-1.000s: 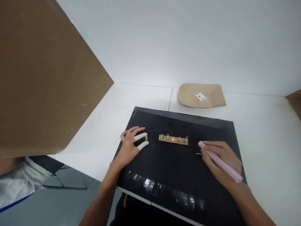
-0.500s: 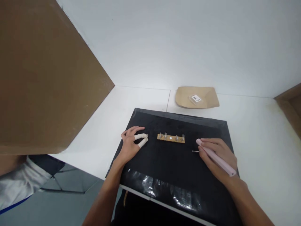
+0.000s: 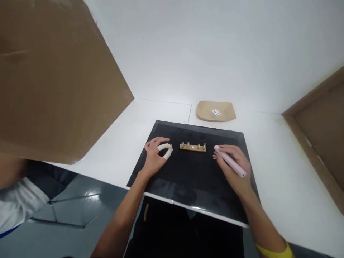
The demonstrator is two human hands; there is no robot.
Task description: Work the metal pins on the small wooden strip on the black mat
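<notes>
A narrow tan strip board (image 3: 192,147) with four small metal posts standing along it lies flat mid-way on the black mat (image 3: 188,179), between both hands and touched by neither. The left hand (image 3: 157,157) rests just left of it, white-covered fingertip and thumb pinched together, whether on something small I cannot tell. The right hand (image 3: 233,165) grips a pink pen-like tool (image 3: 229,161), tip pointing at the board's right end. All posts look seated; tool work seems not yet begun.
</notes>
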